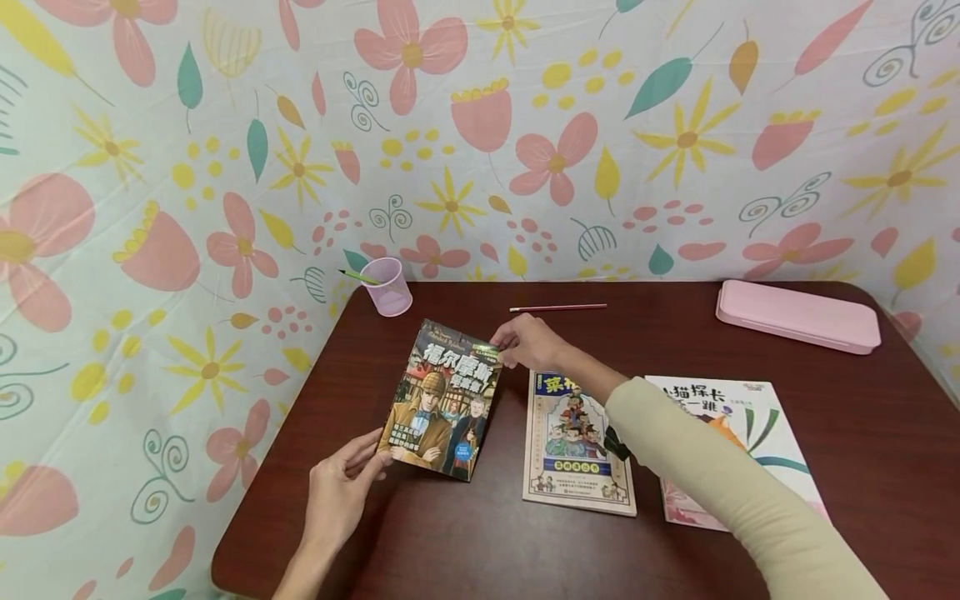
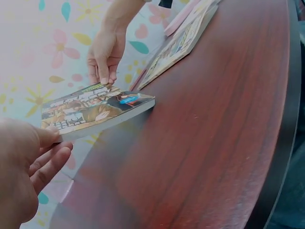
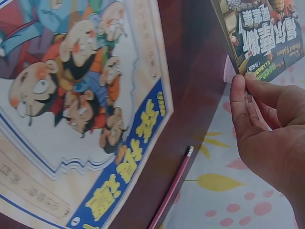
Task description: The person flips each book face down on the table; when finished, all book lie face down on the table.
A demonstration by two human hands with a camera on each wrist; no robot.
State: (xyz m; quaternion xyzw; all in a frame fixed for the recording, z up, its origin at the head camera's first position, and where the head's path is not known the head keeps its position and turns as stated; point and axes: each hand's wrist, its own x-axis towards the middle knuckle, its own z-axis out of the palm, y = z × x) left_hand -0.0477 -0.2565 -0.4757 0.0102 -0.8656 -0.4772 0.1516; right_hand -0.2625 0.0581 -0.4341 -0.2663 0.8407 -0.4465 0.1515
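Note:
A dark-covered book [image 1: 442,404] with a figure in a brown coat and cap is held tilted, at least partly off the table, on the left side. My left hand [image 1: 341,492] pinches its lower left corner between thumb and fingers, as the left wrist view also shows. At its upper right corner my right hand [image 1: 534,343] pinches the cover edge with thumb and fingertips. Close below the right forearm lies a cream and blue book [image 1: 577,475] with cartoon figures. Further right is a white book [image 1: 795,479], partly hidden by the right sleeve.
On the brown table [image 1: 465,542], a lilac mesh pen cup [image 1: 390,287] with a green pencil [image 1: 360,277] stands at the back left. A red pencil [image 1: 558,307] lies near the back edge. The pink pencil case [image 1: 798,317] is at the back right, by the floral cloth [image 1: 480,192].

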